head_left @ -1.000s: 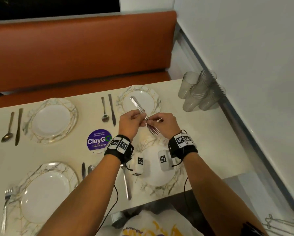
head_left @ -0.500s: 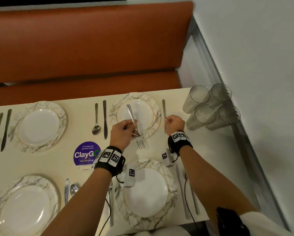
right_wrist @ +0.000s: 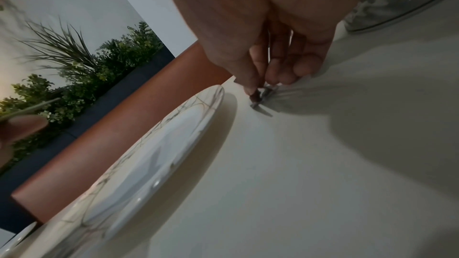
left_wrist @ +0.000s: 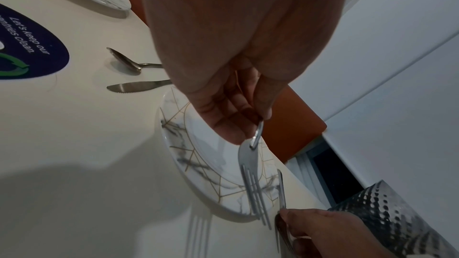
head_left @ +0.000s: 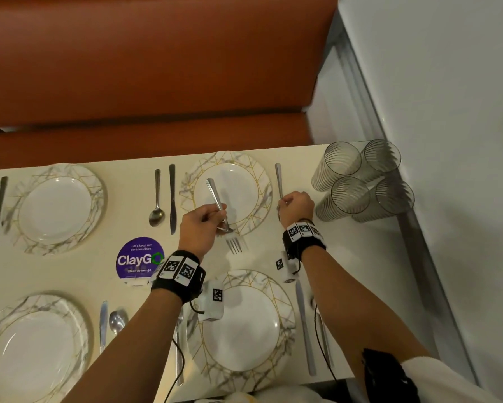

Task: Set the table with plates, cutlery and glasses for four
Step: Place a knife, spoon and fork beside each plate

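Note:
Marbled white plates lie at each setting: far left (head_left: 59,207), far right (head_left: 259,196), near left (head_left: 32,350), near right (head_left: 241,327). My left hand (head_left: 219,219) pinches a fork (head_left: 235,244) at its neck above that far right plate's near rim, tines toward me; the left wrist view shows this fork (left_wrist: 250,174) hanging over the plate (left_wrist: 198,144). My right hand (head_left: 282,203) pinches a second fork (head_left: 278,178) that lies on the table just right of the far right plate (right_wrist: 159,154). Its fingertips (right_wrist: 250,87) touch the tabletop.
Several ribbed glasses (head_left: 361,181) stand grouped at the table's far right corner, close to my right hand. A spoon (head_left: 156,199) and a knife (head_left: 172,199) lie left of the far right plate. A purple sticker (head_left: 139,258) marks the middle. An orange bench (head_left: 157,68) runs behind.
My hands held two forks together and have parted. The right hand took one fork down to the table right of the far plate; the left hand kept the other over the plate's near rim.

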The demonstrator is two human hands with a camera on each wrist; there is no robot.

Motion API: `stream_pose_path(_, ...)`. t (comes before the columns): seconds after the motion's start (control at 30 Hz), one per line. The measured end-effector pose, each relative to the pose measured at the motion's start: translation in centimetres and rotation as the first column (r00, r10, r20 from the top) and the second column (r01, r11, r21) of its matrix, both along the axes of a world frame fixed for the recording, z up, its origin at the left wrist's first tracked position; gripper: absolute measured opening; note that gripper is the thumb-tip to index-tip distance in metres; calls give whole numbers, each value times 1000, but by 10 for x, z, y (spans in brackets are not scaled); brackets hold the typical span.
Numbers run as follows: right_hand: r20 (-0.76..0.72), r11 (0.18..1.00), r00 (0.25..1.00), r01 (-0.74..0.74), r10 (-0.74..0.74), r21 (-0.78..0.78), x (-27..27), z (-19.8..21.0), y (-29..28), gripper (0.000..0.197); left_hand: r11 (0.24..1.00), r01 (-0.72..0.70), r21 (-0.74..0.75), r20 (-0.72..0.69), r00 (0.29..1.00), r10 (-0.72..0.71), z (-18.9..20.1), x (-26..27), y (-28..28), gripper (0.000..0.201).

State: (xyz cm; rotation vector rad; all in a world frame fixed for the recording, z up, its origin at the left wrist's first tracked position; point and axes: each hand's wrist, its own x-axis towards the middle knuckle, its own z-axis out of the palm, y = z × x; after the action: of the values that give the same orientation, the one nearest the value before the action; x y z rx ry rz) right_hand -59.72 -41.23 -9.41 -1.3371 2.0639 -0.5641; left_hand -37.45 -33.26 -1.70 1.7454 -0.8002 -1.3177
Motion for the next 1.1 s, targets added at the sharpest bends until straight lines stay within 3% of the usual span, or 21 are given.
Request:
stream_pose_path(0.1,-11,1000,1000,-7,7,2,1,-1,-3,20,1000,-3,-2,-8,1000,3,0,0,1,18)
stream_pose_path(0.27,-2,999,1000,-28,28,21,3,-2,-15,12,1000,-9,-8,-6,1000,9,-1,2,2,18)
stream_pose_path(0.83,43,1000,999,26,-25,-11,5,1,-25,19,999,-25,-23,11,1000,26,-2,8,2,21)
stream_pose_path(0.93,51,995,998,42,-37,-92,7,8,-18,19,1000,-25,-14,18,1000,25,-3,8,2,23)
stream_pose_path(1.1,74,925,992,-65,99,-375,28,33,13,21,1000,-26,-8,18,999,26,-1,7,6,25)
